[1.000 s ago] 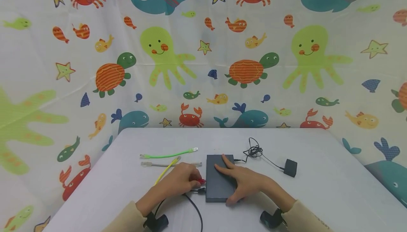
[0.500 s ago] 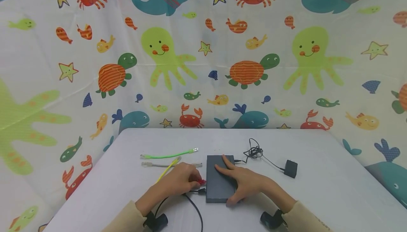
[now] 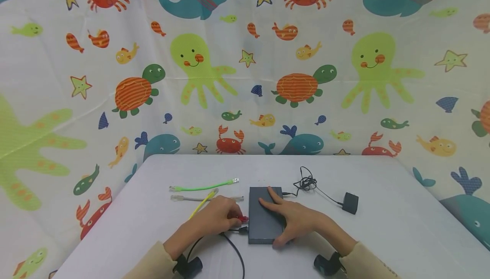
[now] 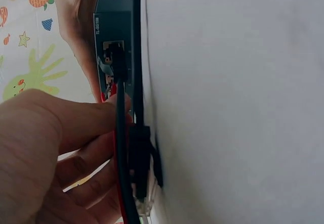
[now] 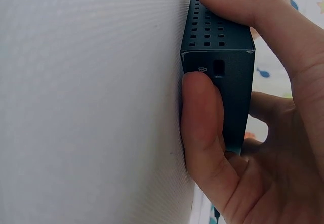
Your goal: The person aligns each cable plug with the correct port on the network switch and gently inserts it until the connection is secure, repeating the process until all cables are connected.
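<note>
A dark network switch (image 3: 257,228) lies flat on the white table. My left hand (image 3: 218,217) pinches the red network cable (image 3: 243,218) between thumb and fingers, its plug right at a port on the switch's left side. A black network cable's plug (image 4: 118,64) sits in the neighbouring port, as the left wrist view shows. My right hand (image 3: 298,219) holds the switch from the right: spread fingers rest over its top, and the thumb is at the near edge. In the right wrist view, a finger (image 5: 202,107) presses along the end wall, beside the lock slot.
Green (image 3: 206,186), grey (image 3: 187,198) and yellow (image 3: 203,202) network cables lie left of the switch. A thin power cord (image 3: 306,181) runs from its right side to a black adapter (image 3: 350,203). A loose black plug (image 4: 139,158) lies close by my left fingers.
</note>
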Available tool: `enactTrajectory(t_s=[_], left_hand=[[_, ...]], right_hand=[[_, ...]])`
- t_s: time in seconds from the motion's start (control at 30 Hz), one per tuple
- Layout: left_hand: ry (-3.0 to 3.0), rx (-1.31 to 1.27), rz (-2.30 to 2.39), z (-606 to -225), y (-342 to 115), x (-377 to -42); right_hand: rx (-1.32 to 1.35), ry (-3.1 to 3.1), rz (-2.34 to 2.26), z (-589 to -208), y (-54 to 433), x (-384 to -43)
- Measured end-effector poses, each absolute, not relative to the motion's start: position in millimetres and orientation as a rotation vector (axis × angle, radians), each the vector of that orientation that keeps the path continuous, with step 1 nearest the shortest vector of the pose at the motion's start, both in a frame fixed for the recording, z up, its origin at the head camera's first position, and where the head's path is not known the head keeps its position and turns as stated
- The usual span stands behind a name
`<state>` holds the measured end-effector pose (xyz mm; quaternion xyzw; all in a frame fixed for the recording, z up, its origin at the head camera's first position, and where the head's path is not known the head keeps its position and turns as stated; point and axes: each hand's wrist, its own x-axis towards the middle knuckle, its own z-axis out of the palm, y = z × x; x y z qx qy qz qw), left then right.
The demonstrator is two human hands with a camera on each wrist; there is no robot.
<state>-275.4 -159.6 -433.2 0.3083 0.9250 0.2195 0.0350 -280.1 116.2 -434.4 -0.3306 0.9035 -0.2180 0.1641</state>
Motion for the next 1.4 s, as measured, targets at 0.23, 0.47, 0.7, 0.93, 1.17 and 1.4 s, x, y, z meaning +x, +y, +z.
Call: enactTrajectory(t_s=[0.23, 0.47, 0.7, 0.93, 1.17, 1.4], left_hand=[[2.870, 0.938, 0.644, -432.9, -160.4, -276.6], [2.843, 0.936, 0.671, -436.6, -161.0, -278.1], [2.843, 0.943, 0.693, -436.2, -161.4, -279.1], [2.834, 0.921, 0.693, -435.4, -159.3, -275.9], [2.845, 0.919, 0.707, -436.0, -159.5, -276.0], [2.822, 0.913, 0.718, -437.0, -159.7, -276.5]], right_hand=[[-0.953, 2.586, -0.606, -435.8, 116.5, -281.1], [-0.962, 2.588, -0.609, -436.9, 116.7, -281.2], [-0.957, 2.586, -0.614, -436.2, 116.2, -280.2], [-0.954, 2.576, -0.625, -435.9, 116.4, -279.2], [-0.962, 2.578, -0.621, -437.7, 116.9, -280.5], [-0.964, 2.574, -0.622, -437.5, 116.7, -281.1]])
